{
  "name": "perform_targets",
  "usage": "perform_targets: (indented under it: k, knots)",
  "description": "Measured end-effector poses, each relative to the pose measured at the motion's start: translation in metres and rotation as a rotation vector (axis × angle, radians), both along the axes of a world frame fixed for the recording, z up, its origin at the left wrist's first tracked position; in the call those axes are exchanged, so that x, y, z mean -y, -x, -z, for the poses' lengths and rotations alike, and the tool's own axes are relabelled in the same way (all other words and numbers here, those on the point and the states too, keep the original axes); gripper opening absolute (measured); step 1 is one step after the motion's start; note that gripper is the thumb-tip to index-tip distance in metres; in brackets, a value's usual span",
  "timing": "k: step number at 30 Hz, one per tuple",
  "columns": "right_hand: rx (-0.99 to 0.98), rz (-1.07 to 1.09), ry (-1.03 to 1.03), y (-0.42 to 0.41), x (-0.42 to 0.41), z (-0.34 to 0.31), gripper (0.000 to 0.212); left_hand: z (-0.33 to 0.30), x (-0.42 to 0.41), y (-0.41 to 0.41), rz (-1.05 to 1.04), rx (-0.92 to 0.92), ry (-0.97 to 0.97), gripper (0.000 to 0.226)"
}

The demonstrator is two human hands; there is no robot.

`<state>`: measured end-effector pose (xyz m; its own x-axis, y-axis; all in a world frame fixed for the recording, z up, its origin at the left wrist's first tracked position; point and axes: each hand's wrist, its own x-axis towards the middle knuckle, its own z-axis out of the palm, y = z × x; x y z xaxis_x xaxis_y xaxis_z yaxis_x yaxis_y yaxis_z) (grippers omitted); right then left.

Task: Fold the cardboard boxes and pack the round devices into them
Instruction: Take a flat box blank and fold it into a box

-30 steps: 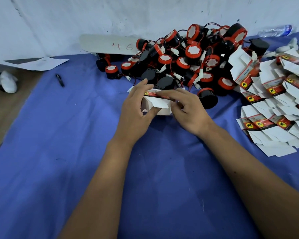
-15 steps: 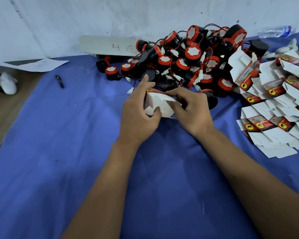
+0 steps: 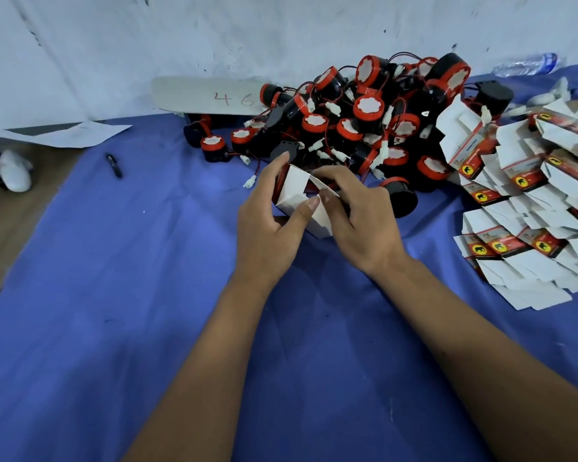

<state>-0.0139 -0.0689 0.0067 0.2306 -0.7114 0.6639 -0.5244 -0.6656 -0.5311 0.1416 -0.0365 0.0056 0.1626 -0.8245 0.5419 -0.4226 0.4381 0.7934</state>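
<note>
left hand (image 3: 267,225) grips box (image 3: 292,191), steadying it | right hand (image 3: 361,218) pinches flap to fold | devices (image 3: 364,125) piled behind, within reach

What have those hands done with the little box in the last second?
Both hands, left hand and right hand, have kept hold of the box and turned it up from lying flat, so its white flaps now open out. The device pile, flat boxes and pen stayed put.
</note>
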Motion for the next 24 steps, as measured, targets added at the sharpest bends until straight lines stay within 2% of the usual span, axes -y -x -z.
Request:
perform_targets:
  k: [4,7,11,13,15,17,20,24]
  knots:
    - [-0.02,0.117,0.039,0.003,0.0,-0.001,0.022,-0.002,0.001,-0.005,0.01,-0.056,0.018,0.046]
    - [-0.048,0.13,0.062,0.0,-0.002,-0.003,0.016,-0.002,0.001,-0.005,-0.08,-0.036,0.046,0.035]
    - [-0.089,0.098,0.114,-0.003,-0.004,-0.004,0.021,-0.003,0.002,-0.004,-0.116,-0.152,0.018,0.03]
    - [-0.086,0.134,0.138,-0.004,-0.004,-0.003,0.022,-0.006,0.003,-0.008,-0.081,-0.24,-0.012,0.031]
    - [-0.035,0.149,0.144,-0.007,-0.004,-0.002,0.018,-0.007,0.003,-0.012,-0.035,-0.243,-0.011,0.033]
    - [0.036,0.115,0.11,-0.009,-0.004,-0.002,0.013,-0.009,0.001,-0.01,-0.013,-0.188,0.007,0.038]
    - [0.076,0.098,0.101,-0.009,-0.005,-0.004,0.018,-0.008,-0.003,-0.003,-0.078,-0.051,0.091,0.045]
    - [0.059,0.095,0.064,-0.009,-0.008,-0.007,0.003,-0.004,-0.006,0.002,-0.202,0.227,0.245,0.033]
